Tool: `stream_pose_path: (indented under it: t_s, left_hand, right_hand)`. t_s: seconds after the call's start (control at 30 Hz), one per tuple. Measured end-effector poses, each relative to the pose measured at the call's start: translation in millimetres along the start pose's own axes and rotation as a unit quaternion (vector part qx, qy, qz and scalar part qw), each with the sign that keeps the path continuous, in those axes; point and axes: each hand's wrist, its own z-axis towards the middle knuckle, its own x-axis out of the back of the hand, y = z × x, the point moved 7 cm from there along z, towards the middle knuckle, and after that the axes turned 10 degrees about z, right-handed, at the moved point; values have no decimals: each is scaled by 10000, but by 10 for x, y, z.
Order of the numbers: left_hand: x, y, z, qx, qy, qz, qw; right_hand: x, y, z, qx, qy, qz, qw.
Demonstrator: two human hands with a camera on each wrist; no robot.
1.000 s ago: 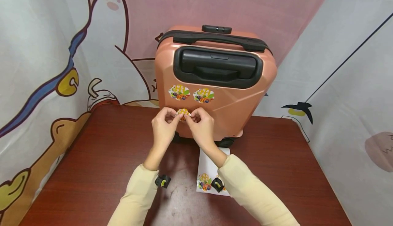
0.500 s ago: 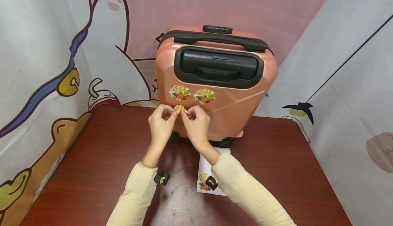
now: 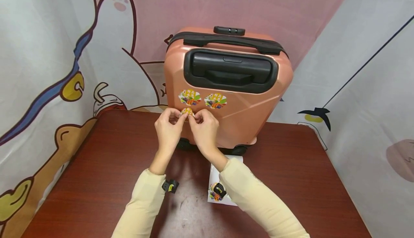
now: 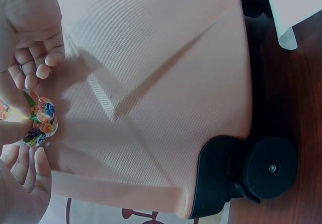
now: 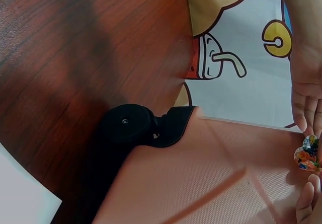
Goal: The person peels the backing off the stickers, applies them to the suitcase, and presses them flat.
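Between both hands is a round fruit-print sticker [image 3: 187, 112], pinched at its left edge by my left hand [image 3: 169, 126] and at its right edge by my right hand [image 3: 204, 126]. It lies close against the pink suitcase [image 3: 239, 119], just below two matching stickers stuck side by side, a left sticker [image 3: 189, 97] and a right sticker [image 3: 215, 101]. In the left wrist view the sticker [image 4: 44, 116] shows its printed fruit past the thumbs. Only part of the sticker [image 5: 307, 156] appears at the right edge of the right wrist view.
The suitcase stands upright on a red-brown table [image 3: 106, 173], its black wheel [image 4: 271, 167] on the tabletop. A white sticker sheet [image 3: 223, 175] lies under my right forearm, with a printed sticker near its lower edge. A cartoon-printed cloth [image 3: 139, 26] hangs behind.
Both hands have moved left and slightly up with the sticker, bringing it under the left of the two stuck stickers. The suitcase and sheet stay where they were.
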Motion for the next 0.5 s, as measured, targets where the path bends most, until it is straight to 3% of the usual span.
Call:
stream_pose_path:
  t_s: [0.5]
  left_hand:
    - [14, 5, 16, 10, 93, 67, 9999]
  right_hand:
    - [-6, -11, 24, -139, -21, -610, 9980]
